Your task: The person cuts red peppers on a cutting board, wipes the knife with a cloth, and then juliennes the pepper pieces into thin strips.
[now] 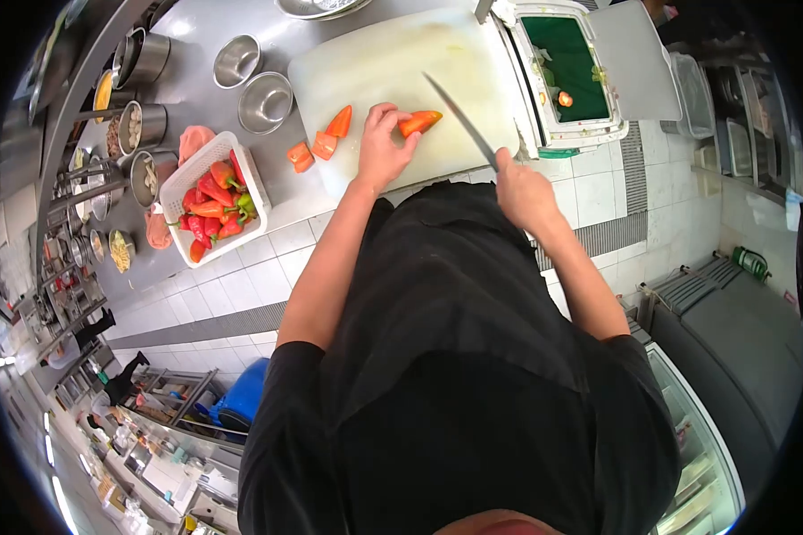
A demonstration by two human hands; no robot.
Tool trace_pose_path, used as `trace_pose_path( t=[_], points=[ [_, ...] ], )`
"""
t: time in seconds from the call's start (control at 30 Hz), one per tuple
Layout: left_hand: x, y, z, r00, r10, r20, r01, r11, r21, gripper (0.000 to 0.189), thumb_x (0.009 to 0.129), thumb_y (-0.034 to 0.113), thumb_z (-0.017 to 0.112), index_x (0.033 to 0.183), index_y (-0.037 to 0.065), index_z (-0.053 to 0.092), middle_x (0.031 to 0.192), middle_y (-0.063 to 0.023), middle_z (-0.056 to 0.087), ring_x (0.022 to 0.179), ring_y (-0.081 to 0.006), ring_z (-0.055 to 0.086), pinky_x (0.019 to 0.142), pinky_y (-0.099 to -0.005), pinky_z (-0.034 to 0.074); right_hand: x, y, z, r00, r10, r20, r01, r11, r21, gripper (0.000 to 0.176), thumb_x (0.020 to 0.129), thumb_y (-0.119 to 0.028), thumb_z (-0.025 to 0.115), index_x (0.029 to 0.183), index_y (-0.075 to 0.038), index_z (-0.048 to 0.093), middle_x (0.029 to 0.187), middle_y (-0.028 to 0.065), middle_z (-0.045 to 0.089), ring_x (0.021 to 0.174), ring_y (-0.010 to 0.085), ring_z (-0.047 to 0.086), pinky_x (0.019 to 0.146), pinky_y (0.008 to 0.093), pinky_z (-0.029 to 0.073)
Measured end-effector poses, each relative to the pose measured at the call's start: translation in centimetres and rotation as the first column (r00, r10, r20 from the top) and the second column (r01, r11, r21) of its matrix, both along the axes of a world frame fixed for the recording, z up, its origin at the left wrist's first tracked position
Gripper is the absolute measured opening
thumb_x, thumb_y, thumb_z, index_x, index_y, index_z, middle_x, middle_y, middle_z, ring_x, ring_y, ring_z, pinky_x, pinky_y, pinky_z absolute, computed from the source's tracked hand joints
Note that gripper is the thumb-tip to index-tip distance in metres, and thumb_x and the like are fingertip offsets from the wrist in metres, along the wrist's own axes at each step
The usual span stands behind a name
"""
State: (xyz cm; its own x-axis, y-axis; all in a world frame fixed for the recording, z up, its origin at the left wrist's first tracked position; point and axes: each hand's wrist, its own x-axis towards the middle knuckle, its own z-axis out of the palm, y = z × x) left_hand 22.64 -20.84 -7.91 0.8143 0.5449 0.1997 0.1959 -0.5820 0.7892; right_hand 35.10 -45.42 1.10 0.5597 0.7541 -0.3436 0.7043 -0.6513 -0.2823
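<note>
The fingers of my left hand [384, 147] are curled at the near end of an orange-red pepper [421, 123] lying on the white cutting board [366, 67]. My right hand [525, 194] is closed round the handle of a long knife [459, 118]. Its blade points up and to the left, just right of the pepper and apart from it. Left of my left hand lie cut pepper pieces [324, 145], some on the board and some at its left edge.
A white basket [257, 192] of red peppers stands at the left, with metal bowls [265, 102] behind it. Beside the board's right side is an open bin [544, 134] with a green lining and scraps. Pots [147, 127] line the far left of the steel counter.
</note>
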Motion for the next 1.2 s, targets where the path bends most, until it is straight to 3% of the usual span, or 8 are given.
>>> trace_pose_path(
  t=[0.17,0.47,0.53,0.77,0.87,0.97,1.03,1.2],
  points=[
    [0.4,-0.1,-0.3,0.999,-0.035,-0.041,0.03,0.993,-0.115,0.028,0.085,0.011,0.08,0.11,0.004,0.07,0.118,-0.0133,0.065,0.114,-0.0353,0.062,0.099,-0.0431,0.052,-2.1,-0.3,0.8,0.995,0.093,0.025,-0.093,0.996,-0.006,0.016,0.097,-0.005,0.053,0.112,-0.004,0.049,0.067,0.0204,0.069,0.064,0.0427,0.072,0.058,0.0526,0.057],
    [0.9,0.0,0.2,0.993,-0.062,-0.096,0.053,0.994,-0.093,0.027,0.088,0.011,0.079,0.112,0.005,0.069,0.117,-0.0112,0.065,0.114,-0.035,0.061,0.098,-0.043,0.051,-2.4,-0.8,1.7,0.99,0.142,0.025,-0.141,0.989,-0.053,0.018,0.096,-0.005,0.057,0.112,-0.004,0.049,0.07,0.0194,0.069,0.064,0.0394,0.071,0.057,0.0497,0.057],
    [0.8,0.0,0.2,0.993,-0.061,-0.099,0.057,0.997,-0.045,0.028,0.087,0.01,0.079,0.112,0.004,0.068,0.115,-0.0112,0.066,0.107,-0.0324,0.064,0.091,-0.0395,0.053,-2.6,-0.6,1.9,0.987,0.161,0.022,-0.159,0.984,-0.078,0.02,0.096,-0.004,0.054,0.115,-0.001,0.052,0.076,0.0194,0.073,0.07,0.0391,0.074,0.062,0.0504,0.058],
    [0.6,0.2,0.8,0.994,-0.071,-0.081,0.068,0.997,-0.047,0.028,0.088,0.009,0.078,0.114,0.005,0.068,0.116,-0.0144,0.065,0.112,-0.036,0.062,0.096,-0.0426,0.052,-1.4,3.8,-6.7,0.989,0.149,0.02,-0.15,0.988,0.037,0.026,0.094,-0.003,0.055,0.12,-0.004,0.049,0.081,0.0193,0.075,0.076,0.0403,0.075,0.065,0.0517,0.058],
    [-1.6,-0.2,0.0,0.999,-0.047,-0.01,0.044,0.976,-0.215,0.027,0.09,0.004,0.076,0.115,0.004,0.067,0.116,-0.015,0.064,0.111,-0.0365,0.063,0.097,-0.0425,0.052,-0.8,4.4,-5.8,0.99,0.139,-0.026,-0.139,0.99,-0.005,0.027,0.093,-0.003,0.056,0.118,-0.005,0.048,0.082,0.0202,0.075,0.077,0.0418,0.075,0.067,0.0528,0.058],
    [-3.7,0.5,0.3,0.995,0.024,0.098,-0.006,0.984,-0.176,0.026,0.092,-0.001,0.072,0.117,0.005,0.066,0.115,-0.015,0.064,0.11,-0.0364,0.064,0.096,-0.0429,0.052,0.0,3.9,-3.1,0.987,0.16,0.003,-0.16,0.986,-0.035,0.028,0.091,-0.002,0.057,0.117,-0.005,0.047,0.078,0.0211,0.074,0.075,0.0415,0.075,0.065,0.0525,0.058],
    [-5.0,0.3,1.1,0.997,0.074,0.022,-0.075,0.996,0.045,0.024,0.093,-0.003,0.069,0.116,0.005,0.066,0.115,-0.0153,0.063,0.109,-0.0353,0.065,0.094,-0.0431,0.053,-0.4,3.1,-1.1,0.98,0.199,0.008,-0.199,0.98,-0.033,0.027,0.092,-0.002,0.057,0.117,-0.005,0.047,0.076,0.0205,0.073,0.073,0.0407,0.074,0.063,0.0518,0.057],
    [-5.1,0.6,0.7,0.997,0.058,-0.042,-0.057,0.998,0.021,0.02,0.094,-0.002,0.068,0.112,0.004,0.066,0.114,-0.0144,0.064,0.108,-0.0347,0.066,0.09,-0.0433,0.055,-1.9,1.0,1.4,0.957,0.278,0.081,-0.275,0.96,-0.043,0.021,0.095,-0.005,0.056,0.115,-0.006,0.048,0.066,0.014,0.069,0.062,0.0362,0.071,0.055,0.0489,0.054]
  ],
)
